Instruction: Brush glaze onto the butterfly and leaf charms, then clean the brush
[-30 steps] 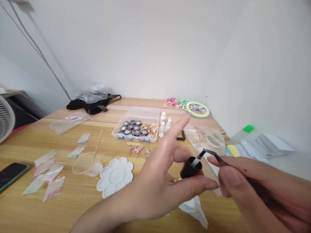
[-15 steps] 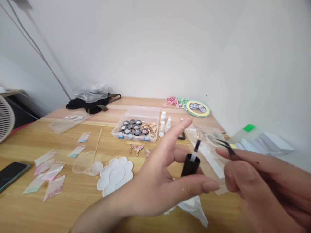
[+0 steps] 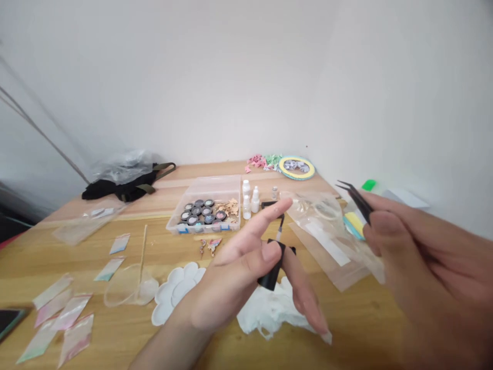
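My left hand [image 3: 227, 280] holds a black brush cap [image 3: 271, 275], like one from a nail polish bottle, between thumb and fingers. Its short dark-tipped brush points up, and the index finger stretches out beyond it. On the right, my right hand [image 3: 419, 257] grips black tweezers [image 3: 359, 200], whose thin bent tips point up and left with a small gap between them. Nothing shows between the tips. Below the left hand lies crumpled white tissue [image 3: 265, 311]. A white flower-shaped palette [image 3: 173, 293] sits partly behind the left forearm.
A clear plastic box [image 3: 227, 186] holds small black-rimmed pots and wooden pieces. White bottles [image 3: 254, 199] stand beside it. Small powder bags [image 3: 77, 339], a clear cup with a stick [image 3: 127, 285] and a phone [image 3: 11, 321] lie left. Plastic bags [image 3: 346, 272] cover the right side.
My left hand has turned, and the brush cap has tilted and moved left, with the thumb now pressed over it. The tweezers have risen slightly. The whole view has shifted a little.
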Tool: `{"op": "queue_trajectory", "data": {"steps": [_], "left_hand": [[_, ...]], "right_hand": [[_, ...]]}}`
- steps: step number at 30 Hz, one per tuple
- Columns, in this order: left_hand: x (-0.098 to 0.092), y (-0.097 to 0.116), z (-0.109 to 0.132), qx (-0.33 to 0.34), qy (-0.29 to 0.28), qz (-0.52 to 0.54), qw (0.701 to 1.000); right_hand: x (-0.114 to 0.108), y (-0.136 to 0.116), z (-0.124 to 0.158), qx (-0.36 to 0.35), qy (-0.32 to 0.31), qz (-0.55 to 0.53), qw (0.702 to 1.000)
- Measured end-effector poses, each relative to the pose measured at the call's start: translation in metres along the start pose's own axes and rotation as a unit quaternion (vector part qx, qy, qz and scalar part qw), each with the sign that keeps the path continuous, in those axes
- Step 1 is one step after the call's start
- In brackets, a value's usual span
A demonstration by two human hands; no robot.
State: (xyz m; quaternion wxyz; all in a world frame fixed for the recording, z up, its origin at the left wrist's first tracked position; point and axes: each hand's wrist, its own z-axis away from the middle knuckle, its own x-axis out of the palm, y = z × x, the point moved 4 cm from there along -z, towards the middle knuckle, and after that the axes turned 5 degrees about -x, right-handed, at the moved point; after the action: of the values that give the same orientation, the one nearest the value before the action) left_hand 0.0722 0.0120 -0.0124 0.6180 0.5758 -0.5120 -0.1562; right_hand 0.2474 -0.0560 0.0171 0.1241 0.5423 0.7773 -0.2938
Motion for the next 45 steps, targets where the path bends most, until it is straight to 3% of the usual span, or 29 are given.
{"op": "queue_trajectory", "data": {"steps": [3, 7, 11, 14, 20, 24, 30, 45], "left_hand": [[0.0, -0.003, -0.005, -0.019, 0.02, -0.03, 0.999], [-0.01, -0.018, -0.014, -0.052, 0.07, -0.051, 0.995], [-0.03, -0.046, -0.007, -0.123, 0.149, 0.021, 0.981], [-0.04, -0.066, 0.008, -0.179, 0.201, 0.102, 0.958], [-0.048, -0.095, 0.026, -0.179, 0.275, 0.259, 0.908], [-0.05, -0.104, 0.026, -0.151, 0.262, 0.306, 0.903], [-0.052, -0.112, 0.019, -0.143, 0.243, 0.341, 0.897], [-0.064, -0.122, 0.019, -0.138, 0.333, 0.35, 0.865]], "right_hand": [[-0.004, 0.014, 0.011, -0.003, -0.014, 0.073, 0.997], [0.01, 0.048, 0.058, 0.071, -0.074, 0.132, 0.986], [0.046, 0.073, 0.119, 0.192, -0.248, 0.09, 0.945], [0.068, 0.072, 0.143, 0.197, -0.288, 0.072, 0.934], [0.083, 0.067, 0.151, 0.208, -0.299, 0.103, 0.926], [0.085, 0.068, 0.158, 0.2, -0.301, 0.122, 0.924], [0.088, 0.072, 0.165, 0.179, -0.282, 0.137, 0.933], [0.081, 0.073, 0.158, 0.085, -0.218, 0.094, 0.968]]}}
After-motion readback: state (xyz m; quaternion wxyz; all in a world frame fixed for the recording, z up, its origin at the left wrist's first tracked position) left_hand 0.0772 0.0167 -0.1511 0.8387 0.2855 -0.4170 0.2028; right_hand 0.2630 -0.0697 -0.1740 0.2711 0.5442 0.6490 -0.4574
